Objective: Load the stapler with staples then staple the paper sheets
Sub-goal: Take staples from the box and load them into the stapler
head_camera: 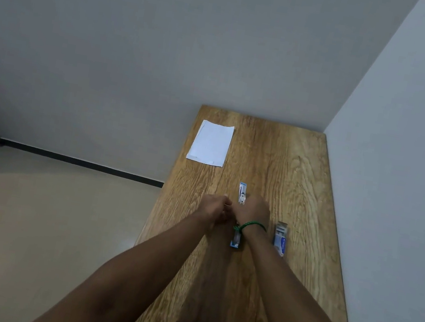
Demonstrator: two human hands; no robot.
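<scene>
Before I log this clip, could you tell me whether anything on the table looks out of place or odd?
Nothing looks spilled or damaged. The stapler lies swung open on the table, and the staple box to its right has its far flap open, fitting the task.

A head-worn wide-angle camera looks forward and down along the wooden table (290, 159). The wall (169, 41) fills the upper frame.

Left hand (216, 208) and right hand (253, 210) crowd over the open stapler (242, 195).
</scene>
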